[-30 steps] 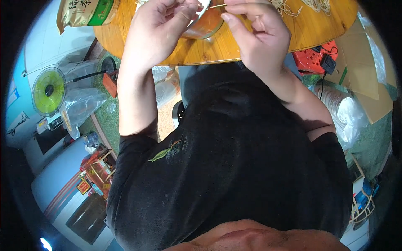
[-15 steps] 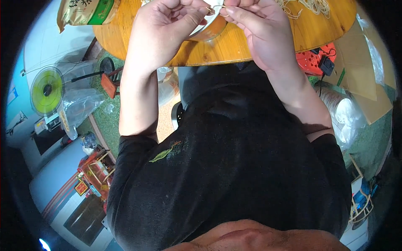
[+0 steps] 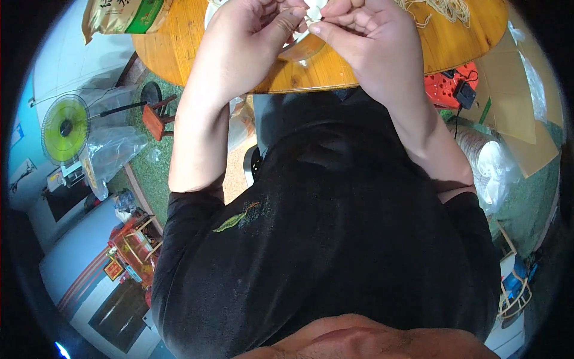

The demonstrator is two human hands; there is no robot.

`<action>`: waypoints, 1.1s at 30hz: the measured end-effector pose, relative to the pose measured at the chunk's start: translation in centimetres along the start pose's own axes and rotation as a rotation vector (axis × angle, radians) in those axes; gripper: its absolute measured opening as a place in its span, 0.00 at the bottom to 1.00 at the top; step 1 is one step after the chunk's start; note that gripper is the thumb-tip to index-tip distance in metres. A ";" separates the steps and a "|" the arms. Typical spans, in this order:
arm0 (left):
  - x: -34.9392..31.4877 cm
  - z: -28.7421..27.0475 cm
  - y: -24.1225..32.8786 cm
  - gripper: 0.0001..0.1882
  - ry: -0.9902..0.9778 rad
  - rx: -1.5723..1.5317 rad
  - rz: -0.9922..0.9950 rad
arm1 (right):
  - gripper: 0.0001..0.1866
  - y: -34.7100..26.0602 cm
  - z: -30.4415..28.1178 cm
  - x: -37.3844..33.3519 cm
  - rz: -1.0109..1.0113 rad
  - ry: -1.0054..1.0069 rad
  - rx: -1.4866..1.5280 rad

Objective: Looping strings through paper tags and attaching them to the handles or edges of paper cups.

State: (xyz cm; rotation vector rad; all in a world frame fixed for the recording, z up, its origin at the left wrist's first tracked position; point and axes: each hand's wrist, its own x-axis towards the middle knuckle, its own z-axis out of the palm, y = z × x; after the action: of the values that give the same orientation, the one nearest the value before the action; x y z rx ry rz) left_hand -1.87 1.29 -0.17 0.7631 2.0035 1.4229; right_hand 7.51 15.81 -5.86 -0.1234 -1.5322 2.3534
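Observation:
Above the near edge of the round wooden table, my left hand [image 3: 254,45] and my right hand [image 3: 379,51] nearly meet at the fingertips. Both are closed in a pinch on a thin pale cord, of which only a tiny bit shows between them. Whatever else the fingers hold is too small to make out. Just beneath my hands stands a white bowl [image 3: 297,43], mostly covered by them. A loose bundle of pale cords [image 3: 449,11] lies on the table to the right of my right hand.
A gold and green package [image 3: 122,15] lies at the left end of the wooden table [image 3: 341,69]. Below the table's right side are a red stool [image 3: 438,88] with a black adapter [image 3: 465,94] and cardboard [image 3: 508,78]. A green fan [image 3: 66,128] stands at the left.
My fingertips have come closer together and sit slightly lower. The stretch of cord that showed between them is now mostly hidden. My left hand has shifted a little to the right.

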 end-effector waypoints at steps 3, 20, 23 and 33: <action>-0.3 0.3 0.3 0.03 0.022 0.120 0.056 | 0.08 -1.4 0.9 -0.3 -0.042 0.061 -0.152; -0.9 0.7 -0.8 0.22 0.072 0.213 0.278 | 0.13 -0.1 0.6 0.1 0.048 0.118 0.037; -0.9 0.5 -1.1 0.16 0.178 0.518 0.508 | 0.12 0.4 0.3 0.2 0.016 0.136 -0.004; 0.5 0.6 -0.7 0.11 0.108 0.558 0.946 | 0.11 4.0 -1.8 1.2 -0.375 -0.219 0.473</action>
State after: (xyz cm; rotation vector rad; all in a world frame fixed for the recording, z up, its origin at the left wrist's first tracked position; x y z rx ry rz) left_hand -1.87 1.83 -1.07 2.1203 2.2505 1.3371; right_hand 5.97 16.27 -10.09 0.5016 -0.9316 2.3907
